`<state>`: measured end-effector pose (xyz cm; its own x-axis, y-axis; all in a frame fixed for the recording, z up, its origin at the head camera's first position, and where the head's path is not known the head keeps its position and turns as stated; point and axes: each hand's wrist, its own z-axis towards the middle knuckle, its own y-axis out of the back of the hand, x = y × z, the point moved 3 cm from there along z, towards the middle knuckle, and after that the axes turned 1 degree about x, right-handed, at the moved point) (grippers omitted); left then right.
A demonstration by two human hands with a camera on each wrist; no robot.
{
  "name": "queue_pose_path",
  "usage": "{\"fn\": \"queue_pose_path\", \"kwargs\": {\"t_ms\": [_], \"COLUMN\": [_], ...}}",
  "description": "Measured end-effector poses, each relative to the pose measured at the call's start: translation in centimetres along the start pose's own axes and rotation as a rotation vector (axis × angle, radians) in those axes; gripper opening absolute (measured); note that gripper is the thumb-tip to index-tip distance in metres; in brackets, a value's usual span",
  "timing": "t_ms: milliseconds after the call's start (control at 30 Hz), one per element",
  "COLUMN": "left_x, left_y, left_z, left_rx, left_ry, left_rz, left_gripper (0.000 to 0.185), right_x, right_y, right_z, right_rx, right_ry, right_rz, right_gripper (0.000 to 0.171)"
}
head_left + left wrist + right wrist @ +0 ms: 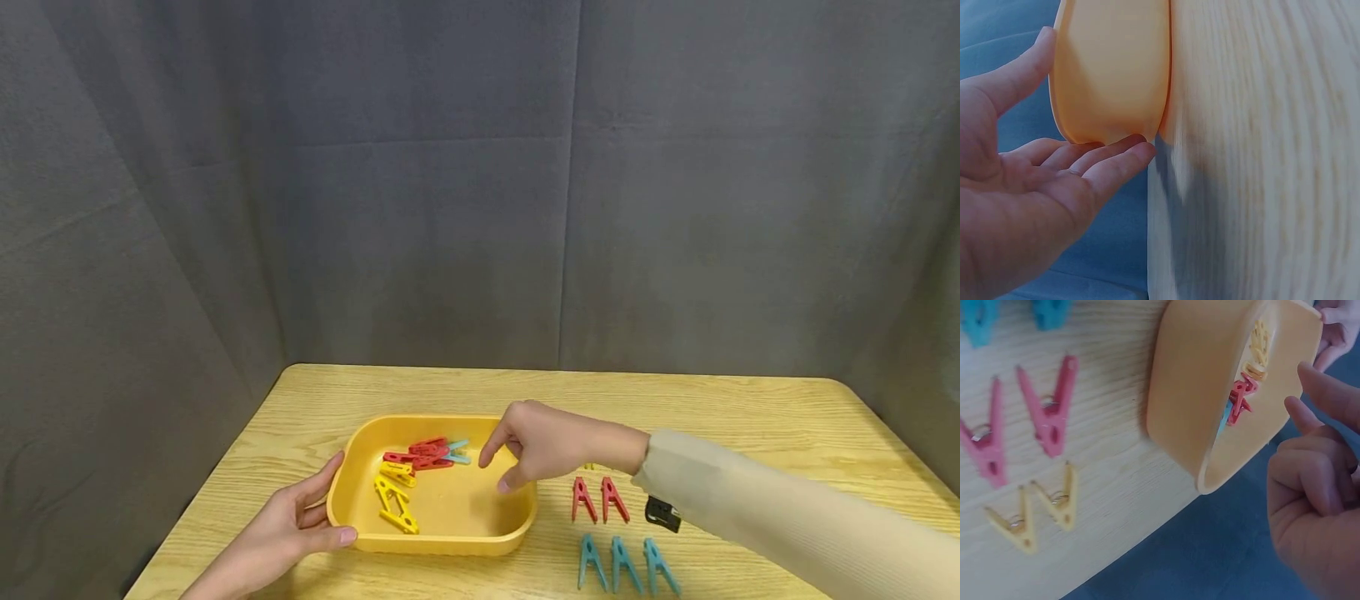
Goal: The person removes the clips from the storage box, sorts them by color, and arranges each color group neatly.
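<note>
A yellow plastic tub point(450, 546) holds several clothespins in its left half: red clothespins point(429, 454), a light blue clothespin point(457, 452) and yellow clothespins point(393, 504). My left hand point(288, 523) grips the tub's left end, thumb at the near rim and fingers along the outer wall. Over the tub's right part hovers my right hand point(536, 442), its index finger and thumb apart with nothing between them. In the right wrist view, the right hand's other fingers point(1307, 469) are bent toward the palm.
Right of the tub, two red clothespins point(584, 500) and three teal clothespins point(618, 565) lie in rows on the wooden table point(750, 417). Two yellow clothespins point(1016, 525) lie beyond the red ones. A small black object point(662, 514) shows beside the right sleeve. Grey curtains point(450, 208) surround the table.
</note>
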<state>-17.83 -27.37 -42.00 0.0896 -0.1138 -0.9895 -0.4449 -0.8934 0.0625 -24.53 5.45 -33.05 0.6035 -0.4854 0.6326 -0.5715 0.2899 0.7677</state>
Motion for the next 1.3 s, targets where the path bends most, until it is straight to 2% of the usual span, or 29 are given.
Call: {"fn": "queue_pose_path", "kwargs": {"t_ms": [233,433,633,967,1133,1300], "left_x": [0.0,0.1,0.0,-0.1,-0.1,-0.1], "left_y": [-0.2,-0.4,-0.6,-0.8,-0.9,-0.9], "left_z": [0.0,0.0,-0.2,-0.3,-0.3,-0.2], "left_rx": [-0.002,-0.011,-0.009,-0.011,-0.019,-0.024], "left_ry": [-0.010,-0.007,-0.007,-0.006,-0.001,-0.001], "left_rz": [-0.003,-0.001,-0.007,0.008,0.015,0.017], "left_gripper": [0.103,0.103,0.103,0.103,0.103,0.103], "right_x": [-0.1,-0.7,-1.1,-1.2,-1.5,-1.3], "right_y": [-0.2,-1.0,-2.0,-2.7,-3.1,-3.6], "right_z": [4.0,6.5,8.1,8.4,7.9,7.4], "right_rx": [0.004,-0.006,0.016,0.028,0.009,0.017], "right_ry": [0.068,-0.011,-0.058,-0.100,-0.123,-0.107], "right_rz": [-0.160,-0.195,-0.249,-0.298,-0.250,-0.182], "right_gripper": [0.025,0.025,0.022,0.010,0.010,0.011]}}
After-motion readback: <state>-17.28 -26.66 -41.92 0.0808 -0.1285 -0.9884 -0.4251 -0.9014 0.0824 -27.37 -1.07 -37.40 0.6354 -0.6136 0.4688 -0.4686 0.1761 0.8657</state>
